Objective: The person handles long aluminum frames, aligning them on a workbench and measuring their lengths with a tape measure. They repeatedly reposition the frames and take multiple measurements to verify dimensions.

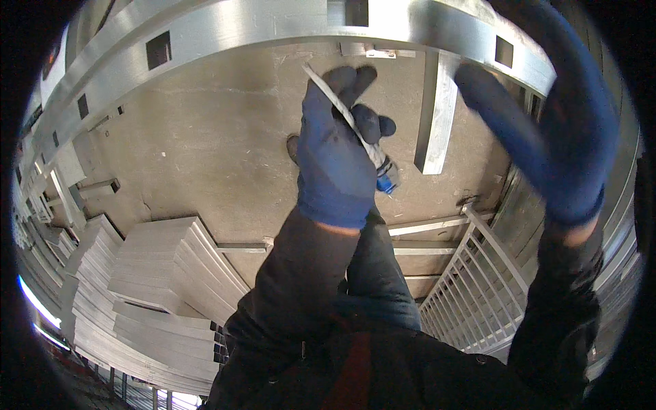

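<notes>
Between the gloved fingers (355,85) of the left hand (335,157) a thin, flat metal tool (345,113) is gripped, its pale blade slanting up and to the left past the fingertips while its blue and grey end (386,178) sticks out below the hand, toward the right. The right hand (553,130), also in a blue glove, is raised beside it, its fingers (488,102) stretched up and touching the long square metal tube (273,31) that is seen curving across the top of the view; whether these fingers are closed round the tube cannot be told. Square holes are cut into the tube's side. A shorter metal bar (437,116) is seen between the two hands, hanging down from the tube. Below, a bare concrete floor (205,143) is seen, with stacks of metal profiles (164,266) laid at the left and a barred metal frame (478,287) at the right.
</notes>
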`<state>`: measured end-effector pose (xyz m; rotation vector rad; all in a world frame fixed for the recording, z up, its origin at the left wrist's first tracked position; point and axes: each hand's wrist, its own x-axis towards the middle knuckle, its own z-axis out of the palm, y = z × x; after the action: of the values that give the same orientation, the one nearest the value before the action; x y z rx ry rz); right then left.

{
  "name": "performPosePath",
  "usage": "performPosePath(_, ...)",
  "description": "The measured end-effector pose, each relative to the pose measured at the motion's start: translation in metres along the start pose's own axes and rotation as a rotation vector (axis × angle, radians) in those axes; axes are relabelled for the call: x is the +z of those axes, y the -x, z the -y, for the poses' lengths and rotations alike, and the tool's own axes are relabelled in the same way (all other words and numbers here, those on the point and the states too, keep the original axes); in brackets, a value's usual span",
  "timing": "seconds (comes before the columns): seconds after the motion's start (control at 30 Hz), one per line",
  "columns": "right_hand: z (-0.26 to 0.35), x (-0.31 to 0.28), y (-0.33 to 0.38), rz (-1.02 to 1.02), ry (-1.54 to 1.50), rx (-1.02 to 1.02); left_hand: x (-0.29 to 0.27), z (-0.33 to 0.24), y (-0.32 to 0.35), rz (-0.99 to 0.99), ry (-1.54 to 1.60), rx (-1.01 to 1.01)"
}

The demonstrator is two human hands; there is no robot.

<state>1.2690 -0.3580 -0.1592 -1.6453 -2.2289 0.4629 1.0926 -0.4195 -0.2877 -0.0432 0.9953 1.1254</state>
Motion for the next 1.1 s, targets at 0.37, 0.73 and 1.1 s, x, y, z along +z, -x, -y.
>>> performPosePath(0.37, 0.011, 0.148, 0.191, 0.520, -1.720, 0.698, 0.034, -0.010, 0.066, -0.121, -0.564, 0.176)
performPosePath(0.73, -0.020, 0.085, 0.188, 0.228, -2.023, 0.917, 0.020, -0.035, 0.050, 0.090, -0.673, 0.055)
performPosePath(1.1, -0.041, 0.021, 0.125, 0.001, -1.230, 0.859, 0.024, -0.018, 0.008, 0.058, -0.475, -0.108)
